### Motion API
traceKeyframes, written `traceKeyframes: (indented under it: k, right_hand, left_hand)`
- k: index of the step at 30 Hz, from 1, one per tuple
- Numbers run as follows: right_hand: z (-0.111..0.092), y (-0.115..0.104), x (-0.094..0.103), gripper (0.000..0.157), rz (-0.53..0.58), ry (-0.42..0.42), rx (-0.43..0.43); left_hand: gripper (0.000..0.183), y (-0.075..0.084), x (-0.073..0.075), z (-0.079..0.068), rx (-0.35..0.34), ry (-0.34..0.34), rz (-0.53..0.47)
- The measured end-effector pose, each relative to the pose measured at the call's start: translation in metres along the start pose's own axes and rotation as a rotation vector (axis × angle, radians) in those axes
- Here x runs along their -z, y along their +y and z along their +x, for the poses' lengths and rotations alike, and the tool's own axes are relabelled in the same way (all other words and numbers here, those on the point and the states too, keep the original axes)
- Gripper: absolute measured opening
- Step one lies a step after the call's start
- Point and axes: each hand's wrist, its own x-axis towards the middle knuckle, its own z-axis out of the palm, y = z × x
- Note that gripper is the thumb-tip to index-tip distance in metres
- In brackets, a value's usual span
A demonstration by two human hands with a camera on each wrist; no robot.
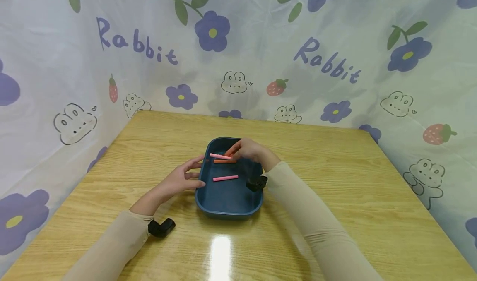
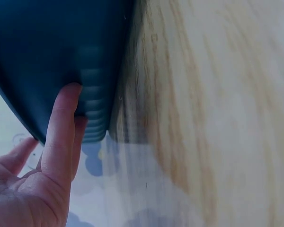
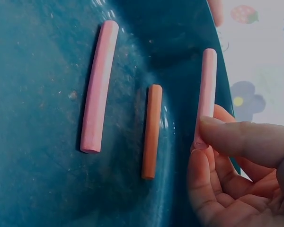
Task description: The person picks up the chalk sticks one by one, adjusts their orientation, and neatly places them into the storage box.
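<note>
A dark blue tray (image 1: pixel 229 215) with raised walls sits on the wooden table. My right hand (image 1: pixel 247 150) is over its far part and pinches a light pink chalk stick (image 3: pixel 208 85) by one end, between thumb and fingers. Beneath it, on the tray floor, lie an orange chalk stick (image 3: pixel 152 132) and, nearer to me, a second pink chalk stick (image 1: pixel 225 178). At the tray's left side is my left hand (image 1: pixel 182 178), its fingers fairly straight. Two of those fingers (image 2: pixel 61 127) rest against the ribbed outer wall in the left wrist view.
The wooden table (image 1: pixel 335 190) extends on both sides of the tray. A white curtain (image 1: pixel 238 57) printed with flowers, rabbits and strawberries hangs behind and along both sides. Black wrist devices (image 1: pixel 161 227) are strapped over the beige sleeves.
</note>
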Motion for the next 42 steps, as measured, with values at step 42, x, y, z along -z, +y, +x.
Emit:
traceKeyframes:
  k: [42]
  right_hand:
    - [-0.059,-0.011,0.028,0.028,0.24,0.103,0.179]
  left_hand:
    - [0.082,0.002,-0.003,0.002,0.016,0.008,0.005]
